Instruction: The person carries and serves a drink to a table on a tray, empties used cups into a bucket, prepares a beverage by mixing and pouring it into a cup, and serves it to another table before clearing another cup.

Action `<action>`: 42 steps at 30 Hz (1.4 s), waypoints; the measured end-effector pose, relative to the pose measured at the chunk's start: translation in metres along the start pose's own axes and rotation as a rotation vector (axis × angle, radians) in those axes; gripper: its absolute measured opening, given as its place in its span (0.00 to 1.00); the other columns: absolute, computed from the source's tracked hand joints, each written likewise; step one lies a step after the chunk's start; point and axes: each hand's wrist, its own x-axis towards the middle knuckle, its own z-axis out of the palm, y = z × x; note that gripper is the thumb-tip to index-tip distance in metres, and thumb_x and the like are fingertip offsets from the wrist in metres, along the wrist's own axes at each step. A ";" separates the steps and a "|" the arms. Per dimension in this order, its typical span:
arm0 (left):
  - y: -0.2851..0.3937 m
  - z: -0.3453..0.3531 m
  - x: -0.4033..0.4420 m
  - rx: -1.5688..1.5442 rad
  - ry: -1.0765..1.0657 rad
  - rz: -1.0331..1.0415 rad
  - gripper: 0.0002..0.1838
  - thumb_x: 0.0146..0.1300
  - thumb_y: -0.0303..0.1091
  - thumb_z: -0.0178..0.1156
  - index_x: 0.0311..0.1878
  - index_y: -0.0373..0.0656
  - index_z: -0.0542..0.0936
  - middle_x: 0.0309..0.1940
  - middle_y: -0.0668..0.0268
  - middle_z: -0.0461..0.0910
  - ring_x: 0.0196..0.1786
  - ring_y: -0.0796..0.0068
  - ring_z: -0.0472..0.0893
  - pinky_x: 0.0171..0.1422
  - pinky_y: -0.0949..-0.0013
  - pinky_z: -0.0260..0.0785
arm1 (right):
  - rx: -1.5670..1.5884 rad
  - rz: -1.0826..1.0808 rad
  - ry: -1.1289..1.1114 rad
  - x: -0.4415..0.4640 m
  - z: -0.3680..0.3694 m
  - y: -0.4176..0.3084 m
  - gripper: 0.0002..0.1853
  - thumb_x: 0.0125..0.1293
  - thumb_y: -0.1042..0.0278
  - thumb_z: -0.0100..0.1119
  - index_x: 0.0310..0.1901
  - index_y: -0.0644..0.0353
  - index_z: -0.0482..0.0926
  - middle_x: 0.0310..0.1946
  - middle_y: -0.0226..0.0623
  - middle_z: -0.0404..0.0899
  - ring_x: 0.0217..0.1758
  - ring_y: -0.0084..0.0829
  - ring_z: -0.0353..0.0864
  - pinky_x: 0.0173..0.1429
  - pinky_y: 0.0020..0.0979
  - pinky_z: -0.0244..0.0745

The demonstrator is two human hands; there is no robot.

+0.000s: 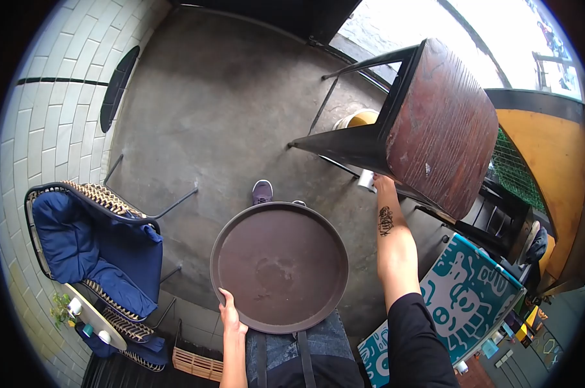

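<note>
A round brown serving tray (pixel 279 265) with a raised rim lies flat in front of my body. My left hand (pixel 230 312) grips its near left edge, thumb on top and the other fingers hidden underneath. My right arm reaches forward to the right, with a dark tattoo on the forearm. At its end, my right hand (pixel 381 182) is closed beside the edge of a wooden-topped table (pixel 444 129), partly hidden by it. A small white cylindrical object (pixel 366 179), cup-like, shows at the fingers and seems held there. The tray has nothing standing on it, only faint marks.
A chair with blue cushions (pixel 131 258) stands at left by the white brick wall (pixel 66 123). Behind the table legs is a white bucket (pixel 357 119). A teal patterned panel (pixel 464 297) stands at right. My shoe (pixel 262 191) shows on the concrete floor.
</note>
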 end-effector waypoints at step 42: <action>0.144 0.076 -0.049 0.628 -0.390 0.373 0.38 0.70 0.60 0.51 0.63 0.28 0.68 0.57 0.50 0.76 0.54 0.57 0.80 0.56 0.54 0.78 | 0.094 -0.281 -0.018 -0.414 -0.186 -0.070 0.13 0.58 0.65 0.73 0.26 0.59 0.77 0.18 0.15 0.60 0.23 0.12 0.55 0.26 0.24 0.50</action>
